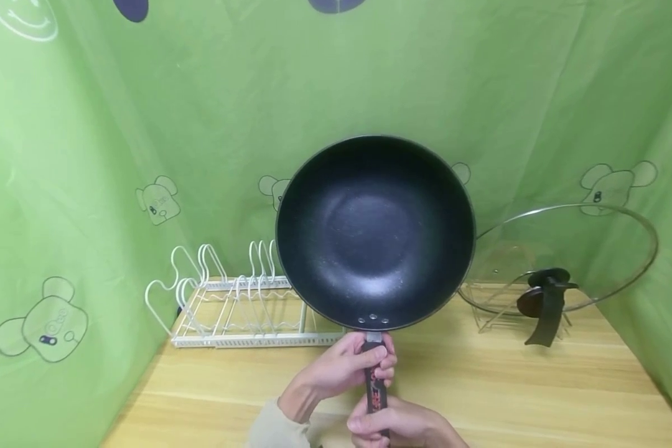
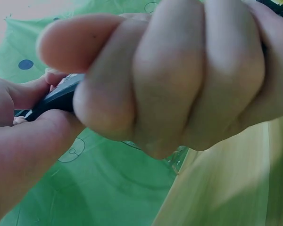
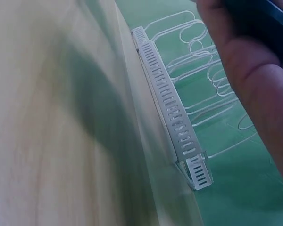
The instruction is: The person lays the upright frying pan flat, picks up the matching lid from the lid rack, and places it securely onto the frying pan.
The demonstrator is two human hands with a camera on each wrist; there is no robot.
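Wok [image 1: 372, 230] is up in front of me, over the table [image 1: 515, 386], its inside facing me. My left hand [image 1: 338, 368] wraps its fingers round the handle [image 1: 376, 393]; my right hand [image 1: 403, 423] grips lower. Keeping both grips firm should best stop tipping.

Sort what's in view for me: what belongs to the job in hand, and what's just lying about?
Job in hand:
black wok
its handle, gripped by left hand and right hand

Apparently just lying about, untouched:
white wire rack
glass lid
green printed cloth
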